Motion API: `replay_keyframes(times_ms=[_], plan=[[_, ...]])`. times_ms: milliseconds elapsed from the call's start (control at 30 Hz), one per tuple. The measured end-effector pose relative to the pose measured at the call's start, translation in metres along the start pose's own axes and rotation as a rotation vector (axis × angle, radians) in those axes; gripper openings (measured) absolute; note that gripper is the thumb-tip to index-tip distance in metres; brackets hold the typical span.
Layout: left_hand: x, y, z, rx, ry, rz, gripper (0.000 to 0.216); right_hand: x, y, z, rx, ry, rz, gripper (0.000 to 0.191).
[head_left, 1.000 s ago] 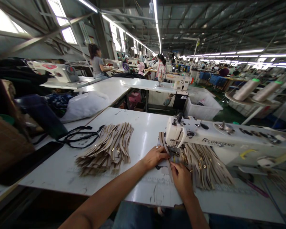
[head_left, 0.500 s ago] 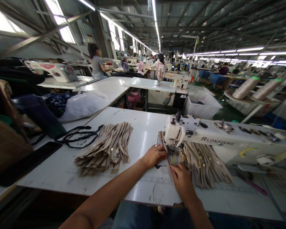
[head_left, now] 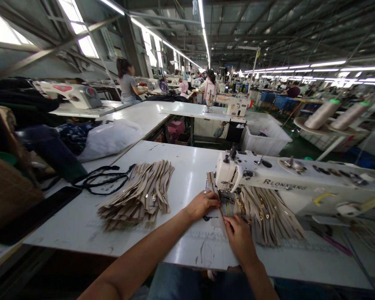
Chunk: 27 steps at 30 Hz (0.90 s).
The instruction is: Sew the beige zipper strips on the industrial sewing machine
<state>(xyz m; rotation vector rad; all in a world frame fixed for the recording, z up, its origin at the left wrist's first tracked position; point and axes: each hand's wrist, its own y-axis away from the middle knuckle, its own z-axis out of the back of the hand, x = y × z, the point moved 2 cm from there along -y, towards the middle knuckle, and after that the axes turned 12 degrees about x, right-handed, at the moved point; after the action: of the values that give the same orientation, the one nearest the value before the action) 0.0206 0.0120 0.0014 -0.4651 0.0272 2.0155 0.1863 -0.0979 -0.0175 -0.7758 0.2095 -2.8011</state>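
A beige zipper strip [head_left: 210, 179] runs lengthwise beside the presser foot of the white sewing machine [head_left: 256, 173]. My left hand [head_left: 203, 205] is closed, its fingertips pressing the strip just left of the needle area. Nearer the table's front edge, my right hand [head_left: 239, 237] pinches the strip's lower part between thumb and fingers. Right of the needle, partly under the machine arm, lies a fanned pile of beige zippers [head_left: 270, 218] with gold-coloured pulls. Another zipper bundle [head_left: 140, 196] rests on the table left of my left hand.
Black cord [head_left: 103, 179] and a dark flat panel [head_left: 36, 212] lie at the left, near a white plastic bag [head_left: 112, 137]. Purple-handled scissors [head_left: 336, 243] lie at the right. Thread cones [head_left: 323, 114] stand behind the machine. A white bin [head_left: 265, 139] is beyond; people sit at farther machines.
The zipper strip's far end has shifted very slightly. Both hands keep nearly the same place and hold, and the zipper piles have not moved.
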Motion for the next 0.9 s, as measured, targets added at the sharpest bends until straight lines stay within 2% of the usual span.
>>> replay_keyframes(times_ms=[200, 433, 567, 733, 900], plan=[[-0.001, 0.000, 0.000, -0.018, 0.004, 0.016, 0.025, -0.001, 0.002, -0.003, -0.026, 0.020, 0.005, 0.031], [0.004, 0.002, 0.003, -0.038, -0.023, 0.095, 0.025, 0.005, -0.017, 0.006, 0.141, 0.184, -0.082, 0.030], [0.013, 0.001, 0.000, -0.071, -0.030, 0.146, 0.026, 0.006, -0.034, 0.008, 0.208, 0.240, -0.055, 0.029], [0.026, -0.012, 0.000, -0.033, -0.038, 0.191, 0.023, 0.006, -0.041, 0.000, 0.173, 0.257, -0.032, 0.031], [0.034, -0.025, 0.005, -0.005, 0.014, 0.112, 0.020, 0.007, -0.040, -0.009, 0.080, 0.224, -0.088, 0.032]])
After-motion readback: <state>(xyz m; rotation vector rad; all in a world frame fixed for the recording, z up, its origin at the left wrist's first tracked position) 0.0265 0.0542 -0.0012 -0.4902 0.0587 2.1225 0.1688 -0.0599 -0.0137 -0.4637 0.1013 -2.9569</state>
